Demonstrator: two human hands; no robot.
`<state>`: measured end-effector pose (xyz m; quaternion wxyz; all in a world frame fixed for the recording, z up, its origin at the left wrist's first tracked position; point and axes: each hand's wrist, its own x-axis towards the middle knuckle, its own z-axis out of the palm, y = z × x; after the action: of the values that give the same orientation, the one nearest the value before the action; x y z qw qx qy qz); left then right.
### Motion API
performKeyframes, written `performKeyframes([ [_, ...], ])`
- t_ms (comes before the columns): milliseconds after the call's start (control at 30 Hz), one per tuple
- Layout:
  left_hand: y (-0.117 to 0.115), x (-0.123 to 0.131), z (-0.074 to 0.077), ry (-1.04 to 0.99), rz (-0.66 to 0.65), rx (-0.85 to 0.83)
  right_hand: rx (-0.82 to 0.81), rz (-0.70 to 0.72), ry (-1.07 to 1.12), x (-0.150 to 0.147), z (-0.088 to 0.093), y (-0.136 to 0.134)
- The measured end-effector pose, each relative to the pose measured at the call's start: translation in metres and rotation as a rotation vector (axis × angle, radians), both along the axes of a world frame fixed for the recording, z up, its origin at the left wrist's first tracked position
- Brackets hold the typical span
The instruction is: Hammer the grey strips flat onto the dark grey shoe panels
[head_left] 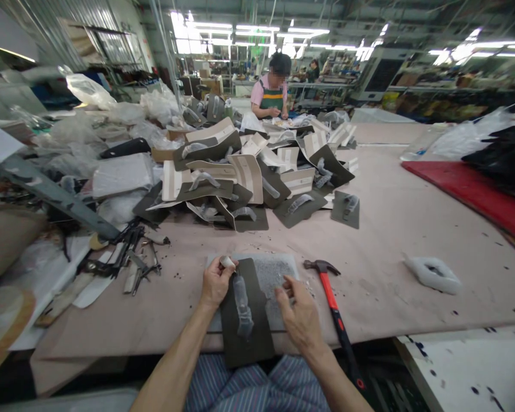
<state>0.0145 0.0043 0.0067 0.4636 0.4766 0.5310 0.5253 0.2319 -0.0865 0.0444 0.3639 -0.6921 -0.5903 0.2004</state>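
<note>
A dark olive panel (257, 340) lies in front of me, its near end reaching past the table edge over my lap. On it sits a handle (241, 306) wrapped in clear plastic. My left hand (217, 283) is closed on a short pale cylinder (227, 262) at the panel's far left corner; the cylinder's lower end is hidden. To the right of the panel, above a speckled grey slab (278, 274), my right hand (300, 315) is held with its fingers apart and slightly curled, nothing visible in it. The slab lies partly under the panel.
A claw hammer (332, 303) with a red and black handle lies right of the slab. Pliers and other hand tools (143, 257) are at left. Behind is a heap of similar panels (244, 177). White foam (433, 274) lies at right. A person (272, 91) works across the table.
</note>
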Motion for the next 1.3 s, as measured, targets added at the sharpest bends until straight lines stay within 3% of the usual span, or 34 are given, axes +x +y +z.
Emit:
performKeyframes([
  [100, 0.001, -0.001, -0.003, 0.026, -0.002, 0.000, -0.057, -0.203, -0.269, 0.062, -0.018, -0.003],
  [200, 0.002, -0.002, -0.008, 0.036, -0.020, -0.004, -0.256, -0.276, -0.477, 0.103, -0.035, -0.014],
  [333, 0.003, -0.001, -0.009, 0.084, -0.026, 0.000, -0.371, -0.268, -0.528, 0.117, -0.044, -0.025],
  [400, 0.002, 0.001, -0.005, 0.118, -0.023, 0.009, -0.378, -0.298, -0.332, 0.115, -0.040, -0.022],
  [533, -0.001, 0.008, 0.007, 0.173, 0.002, 0.018, -0.417, -0.224, 0.375, 0.104, -0.020, -0.006],
  [700, -0.005, 0.013, 0.008, 0.333, -0.006, 0.101, -0.391, -0.142, 0.686, 0.057, 0.022, 0.004],
  [767, -0.006, 0.013, 0.003, 0.402, -0.034, 0.148, -0.283, -0.065, 0.576, 0.035, 0.037, 0.007],
  [867, -0.007, 0.011, -0.004, 0.449, -0.066, 0.191, -0.107, 0.159, 0.065, 0.011, 0.053, 0.016],
  [933, -0.007, 0.011, -0.007, 0.458, -0.063, 0.192, -0.103, 0.324, -0.255, 0.004, 0.064, 0.025],
  [1000, -0.007, 0.011, -0.007, 0.452, -0.056, 0.185, -0.125, 0.431, -0.438, 0.003, 0.081, 0.034],
  [1067, -0.007, 0.011, -0.006, 0.430, -0.052, 0.179, -0.052, 0.421, -0.468, 0.005, 0.103, 0.041],
  [1167, -0.006, 0.010, -0.005, 0.387, -0.043, 0.166, 0.132, 0.214, -0.350, 0.005, 0.126, 0.041],
  [1233, -0.006, 0.010, -0.005, 0.382, -0.045, 0.159, 0.153, 0.145, -0.306, 0.002, 0.122, 0.036],
  [1300, -0.006, 0.010, -0.004, 0.402, -0.057, 0.156, 0.095, 0.202, -0.322, 0.000, 0.105, 0.031],
])
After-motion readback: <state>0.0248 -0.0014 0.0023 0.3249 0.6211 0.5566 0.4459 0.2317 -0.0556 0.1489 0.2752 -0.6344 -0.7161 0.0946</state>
